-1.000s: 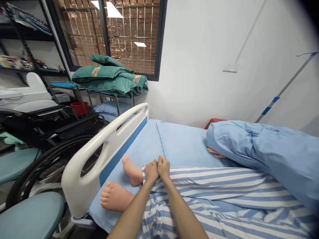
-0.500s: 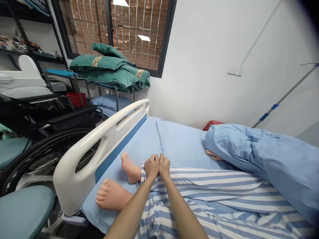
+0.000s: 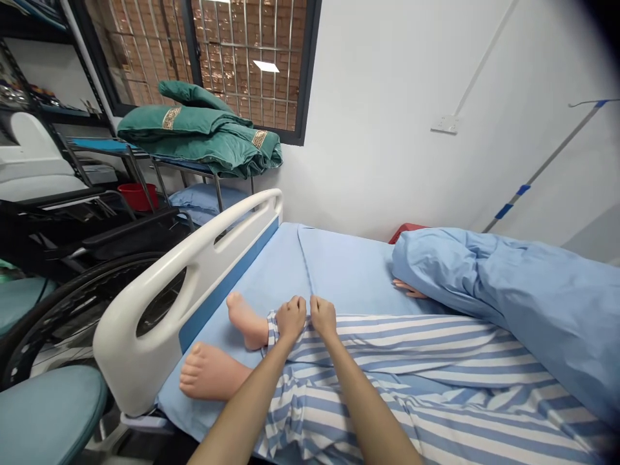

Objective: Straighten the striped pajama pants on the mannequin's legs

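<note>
A figure with smooth, doll-like bare feet [image 3: 213,371] lies on a light blue bed sheet [image 3: 339,258], wearing blue-and-white striped trousers [image 3: 411,336]. Over the lower part of the far trouser leg, close to the ankle, my left hand [image 3: 291,316] is closed with its knuckles up. Beside it, a small gap away, my right hand [image 3: 323,316] is curled shut on the same leg. Both appear to grip the striped cloth, though the fingertips are hidden. A blue quilt [image 3: 508,284] covers the figure's upper body, and one of its hands [image 3: 409,289] pokes out from under it.
A white bed-end board [image 3: 140,323] stands left of the feet. Beyond it are a black wheelchair [image 3: 97,239], a round teal stool [image 3: 53,413] and a rack with folded green quilts [image 3: 194,132]. A pole [image 3: 547,161] leans by the wall at right.
My hands, which were touching side by side, have moved slightly apart. Both stay closed at the far trouser leg. The whole view has shifted a little.
</note>
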Demonstrator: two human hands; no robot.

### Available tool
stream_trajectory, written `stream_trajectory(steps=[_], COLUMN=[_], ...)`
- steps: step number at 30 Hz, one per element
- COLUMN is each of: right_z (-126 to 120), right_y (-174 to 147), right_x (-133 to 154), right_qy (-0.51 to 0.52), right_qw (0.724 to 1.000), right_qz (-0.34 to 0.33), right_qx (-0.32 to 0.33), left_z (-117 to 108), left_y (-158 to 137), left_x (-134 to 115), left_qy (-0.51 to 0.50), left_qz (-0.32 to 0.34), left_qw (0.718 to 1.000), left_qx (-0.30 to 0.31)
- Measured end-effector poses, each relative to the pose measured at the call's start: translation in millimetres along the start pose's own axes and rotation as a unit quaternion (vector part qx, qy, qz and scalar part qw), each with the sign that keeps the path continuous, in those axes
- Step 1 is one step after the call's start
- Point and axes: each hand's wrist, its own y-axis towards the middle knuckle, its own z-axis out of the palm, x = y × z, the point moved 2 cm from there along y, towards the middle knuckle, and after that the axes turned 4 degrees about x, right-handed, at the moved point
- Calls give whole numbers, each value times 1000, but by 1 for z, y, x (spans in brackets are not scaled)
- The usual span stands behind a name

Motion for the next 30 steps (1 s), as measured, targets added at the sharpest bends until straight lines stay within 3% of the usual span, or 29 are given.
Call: stream_trajectory(steps=[4,7,12,15,19,23,27,30], right_z=[0,-3,-2,-5,-25,-43,-42,-40], right_y=[1,4,6,7,16,19,10,9], right_x=[-4,-8,-13,-10,-8,-22,-40,-47], right_qy=[36,77,126,122,82,67,82,110], right_qw=[999,995,989,992,996,997,996,992], right_qz=[21,35,44,28,-15,-7,8,11], right_qx=[-29,-55,-62,-35,-16,-32,-46,-56], left_z=[-12,-13,12,21,20,21,23,19], left_y=[12,14,-5,-12,-11,-10,-6,5], left_x=[-14,-32,-39,-35,-37,-40,-41,-56], left_qy=[-22,-42,-41,-20,13,30,15,-12], left_qz=[-10,19,4,1,6,5,15,22], left_qw=[999,997,999,1000,1000,1000,1000,999], left_qx=[-35,-54,-20,-3,2,-3,10,31])
